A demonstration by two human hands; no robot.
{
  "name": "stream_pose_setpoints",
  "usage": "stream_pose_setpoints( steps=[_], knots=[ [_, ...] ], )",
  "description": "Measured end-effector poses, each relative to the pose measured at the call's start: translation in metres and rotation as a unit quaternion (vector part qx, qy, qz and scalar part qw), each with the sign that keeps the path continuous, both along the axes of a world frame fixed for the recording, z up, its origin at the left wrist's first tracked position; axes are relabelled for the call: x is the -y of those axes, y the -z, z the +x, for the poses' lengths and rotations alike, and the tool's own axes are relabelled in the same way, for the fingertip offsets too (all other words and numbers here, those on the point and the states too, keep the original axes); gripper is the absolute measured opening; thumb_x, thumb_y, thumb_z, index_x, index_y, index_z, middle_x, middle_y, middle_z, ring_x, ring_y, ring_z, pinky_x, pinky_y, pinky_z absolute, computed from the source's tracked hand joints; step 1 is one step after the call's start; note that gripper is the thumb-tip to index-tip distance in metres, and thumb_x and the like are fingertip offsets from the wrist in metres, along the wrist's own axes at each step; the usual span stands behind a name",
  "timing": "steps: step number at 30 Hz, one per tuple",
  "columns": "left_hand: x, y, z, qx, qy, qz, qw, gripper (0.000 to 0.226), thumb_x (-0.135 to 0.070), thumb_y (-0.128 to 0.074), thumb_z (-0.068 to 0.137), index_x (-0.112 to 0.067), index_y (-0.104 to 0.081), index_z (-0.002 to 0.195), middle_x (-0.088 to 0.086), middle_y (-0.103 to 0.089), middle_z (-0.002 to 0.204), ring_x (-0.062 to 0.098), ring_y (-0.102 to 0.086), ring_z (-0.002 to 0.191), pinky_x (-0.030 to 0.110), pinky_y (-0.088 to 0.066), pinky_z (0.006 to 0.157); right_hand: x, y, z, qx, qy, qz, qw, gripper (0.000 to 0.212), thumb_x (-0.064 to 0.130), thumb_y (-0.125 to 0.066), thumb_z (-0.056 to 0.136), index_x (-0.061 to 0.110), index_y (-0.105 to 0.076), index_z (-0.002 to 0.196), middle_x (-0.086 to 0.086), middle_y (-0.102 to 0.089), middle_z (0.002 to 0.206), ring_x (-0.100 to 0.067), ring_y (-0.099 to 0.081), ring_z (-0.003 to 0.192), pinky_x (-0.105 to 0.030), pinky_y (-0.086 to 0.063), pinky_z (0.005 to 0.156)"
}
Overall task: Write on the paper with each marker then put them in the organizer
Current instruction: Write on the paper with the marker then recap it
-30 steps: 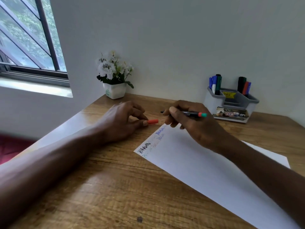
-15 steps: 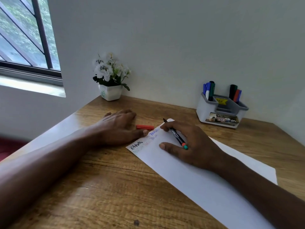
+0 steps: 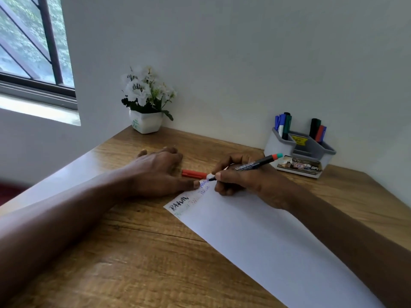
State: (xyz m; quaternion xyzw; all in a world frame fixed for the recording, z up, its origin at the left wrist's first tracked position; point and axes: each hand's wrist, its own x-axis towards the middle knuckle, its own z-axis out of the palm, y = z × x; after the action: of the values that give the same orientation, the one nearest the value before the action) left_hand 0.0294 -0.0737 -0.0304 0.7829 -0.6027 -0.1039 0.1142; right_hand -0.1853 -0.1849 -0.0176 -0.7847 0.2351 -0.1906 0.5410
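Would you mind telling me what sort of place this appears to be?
Probably a home or office study corner: a wooden desk by a window, a marker organizer and a flower pot.

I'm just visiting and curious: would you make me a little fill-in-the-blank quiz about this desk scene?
The right hand holds the marker with its tip on the ____.
The left hand lies flat beside the red ____.
The white pot holds ____.
Missing words: paper, cap, flowers.
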Motion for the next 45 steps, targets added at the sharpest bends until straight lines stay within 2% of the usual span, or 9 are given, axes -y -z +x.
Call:
stream_pose_setpoints(
  steps=[5,9,12,18,24,30,34,38,45],
  knots=[
    [0.002,0.002,0.003,-0.007,0.000,-0.002,1.000,0.104,-0.085,-0.052,0.077,-0.023,-0.033,0.158,-0.006,-0.026,0.166,0.021,-0.034,0.148,0.049,-0.023,0.123,-0.001,0.007,0.004,0.025,0.024,0.001,0.999,0.011,-0.004,-0.070,0.089,-0.011,-0.067,0.096,-0.020,-0.075,0.082,-0.022,-0.072,0.071,-0.025,-0.059,0.064],
    [0.002,0.002,0.003,-0.009,-0.006,0.006,1.000,0.120,-0.097,-0.046,0.063,-0.026,-0.030,0.159,-0.006,-0.018,0.170,0.021,-0.028,0.152,0.049,-0.022,0.124,-0.008,0.015,0.006,0.045,0.079,-0.067,0.994,0.012,-0.002,-0.069,0.087,-0.011,-0.062,0.084,-0.013,-0.068,0.063,-0.015,-0.061,0.051,-0.022,-0.049,0.048],
    [0.002,0.003,0.005,-0.008,-0.006,0.000,1.000,0.119,-0.093,-0.044,0.062,-0.026,-0.030,0.159,-0.006,-0.018,0.170,0.022,-0.028,0.152,0.049,-0.023,0.124,-0.008,0.014,0.006,0.020,0.088,-0.098,0.991,0.016,0.000,-0.070,0.085,-0.011,-0.059,0.084,-0.009,-0.063,0.055,-0.014,-0.054,0.045,-0.022,-0.044,0.042],
    [0.003,0.002,0.005,-0.010,0.000,0.003,1.000,0.116,-0.094,-0.045,0.066,-0.025,-0.031,0.159,-0.005,-0.021,0.169,0.022,-0.029,0.151,0.050,-0.024,0.123,-0.008,0.017,0.008,0.010,0.086,-0.150,0.985,0.013,0.004,-0.072,0.082,-0.004,-0.063,0.079,-0.010,-0.060,0.054,-0.018,-0.050,0.045,-0.031,-0.043,0.048],
    [0.000,0.000,0.002,-0.005,0.005,-0.001,1.000,0.111,-0.089,-0.045,0.068,-0.024,-0.034,0.157,-0.004,-0.027,0.167,0.021,-0.033,0.149,0.048,-0.026,0.122,-0.006,0.016,0.009,0.001,0.082,-0.150,0.985,0.017,0.006,-0.071,0.084,-0.005,-0.061,0.078,-0.006,-0.057,0.051,-0.015,-0.049,0.042,-0.026,-0.043,0.045],
    [0.000,0.000,0.003,0.006,0.011,-0.007,1.000,0.094,-0.083,-0.051,0.081,-0.023,-0.042,0.152,-0.003,-0.033,0.163,0.021,-0.037,0.145,0.051,-0.030,0.120,-0.007,0.018,0.010,0.021,0.071,-0.136,0.988,0.016,0.003,-0.071,0.086,-0.009,-0.062,0.081,-0.013,-0.057,0.054,-0.018,-0.048,0.045,-0.028,-0.042,0.046],
    [0.002,0.004,0.008,-0.001,0.011,0.003,1.000,0.117,-0.098,-0.042,0.064,-0.029,-0.033,0.157,-0.006,-0.024,0.168,0.022,-0.032,0.149,0.052,-0.028,0.121,-0.009,0.017,0.008,0.019,0.081,-0.146,0.986,0.016,0.004,-0.072,0.084,-0.005,-0.060,0.077,-0.008,-0.057,0.052,-0.017,-0.049,0.044,-0.027,-0.042,0.045],
    [0.001,0.004,0.009,0.001,0.008,0.003,1.000,0.128,-0.105,-0.030,0.054,-0.032,-0.028,0.159,-0.007,-0.018,0.169,0.021,-0.026,0.152,0.050,-0.022,0.124,-0.008,0.017,0.008,0.017,0.079,-0.138,0.987,0.017,0.002,-0.070,0.084,-0.006,-0.058,0.076,-0.006,-0.056,0.051,-0.016,-0.047,0.042,-0.025,-0.041,0.044],
    [0.003,0.006,0.010,0.004,0.007,0.002,1.000,0.122,-0.098,-0.035,0.058,-0.030,-0.030,0.159,-0.005,-0.020,0.169,0.021,-0.027,0.152,0.051,-0.023,0.124,-0.008,0.015,0.009,0.017,0.088,-0.133,0.987,0.018,0.003,-0.068,0.087,-0.009,-0.056,0.079,-0.008,-0.055,0.051,-0.015,-0.047,0.043,-0.023,-0.040,0.041]
  ],
)
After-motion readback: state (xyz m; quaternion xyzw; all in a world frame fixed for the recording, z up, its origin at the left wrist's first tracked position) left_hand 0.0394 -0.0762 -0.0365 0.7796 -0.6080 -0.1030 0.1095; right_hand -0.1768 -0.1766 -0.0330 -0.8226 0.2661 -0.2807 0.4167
